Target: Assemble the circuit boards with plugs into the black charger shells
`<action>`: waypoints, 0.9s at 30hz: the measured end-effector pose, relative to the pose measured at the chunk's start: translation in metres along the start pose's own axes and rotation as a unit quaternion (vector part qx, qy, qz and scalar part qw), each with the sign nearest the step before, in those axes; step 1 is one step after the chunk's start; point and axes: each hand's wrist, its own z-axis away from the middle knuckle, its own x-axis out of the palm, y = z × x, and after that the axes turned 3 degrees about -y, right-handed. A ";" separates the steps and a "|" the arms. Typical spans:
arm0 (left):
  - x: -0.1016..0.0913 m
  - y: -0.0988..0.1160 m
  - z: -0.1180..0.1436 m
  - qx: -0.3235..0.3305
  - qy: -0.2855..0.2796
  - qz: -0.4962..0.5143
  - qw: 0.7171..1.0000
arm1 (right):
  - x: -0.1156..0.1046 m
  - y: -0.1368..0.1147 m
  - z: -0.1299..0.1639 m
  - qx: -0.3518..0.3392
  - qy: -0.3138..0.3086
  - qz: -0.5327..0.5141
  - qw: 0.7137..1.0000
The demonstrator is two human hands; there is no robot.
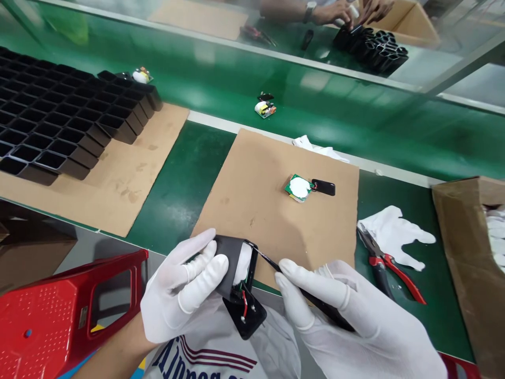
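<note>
In my gloved left hand (189, 287) is a black plastic case (228, 258), tilted, its open end toward the right. White filler (242, 265) and red and black wires (244, 302) show at that opening. A black end cap (245, 317) hangs from the wires below it. My gloved right hand (339, 305) pinches a slim black pointed tool (272, 263); whether it is tweezers I cannot tell. Its tip touches or is very near the upper rim of the case's opening. On the cardboard sheet (236, 184) beyond lies a green circuit board (299, 188) wired to another black cap (324, 187).
Rows of black cases (59, 121) stand on cardboard at left. At right are red-handled pliers (381, 258), a white glove (398, 231) and a cardboard box (457, 252). A red stool (59, 316) is lower left. A co-worker's hands (351, 13) work behind the partition.
</note>
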 end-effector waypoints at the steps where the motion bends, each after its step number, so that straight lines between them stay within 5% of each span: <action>1: 0.001 0.000 0.001 0.000 0.001 -0.001 1.000 | 0.000 0.000 0.001 -0.006 -0.005 0.014 1.000; 12: 0.003 -0.005 0.006 0.012 0.004 0.026 1.000 | -0.004 0.007 0.010 -0.008 -0.022 0.034 0.999; 22: 0.000 -0.005 0.013 -0.128 -0.022 0.117 0.985 | -0.001 0.010 0.016 -0.001 -0.042 0.007 0.999; 27: -0.001 -0.007 0.012 -0.130 -0.032 0.134 0.982 | -0.004 0.008 0.015 -0.005 -0.059 -0.047 0.997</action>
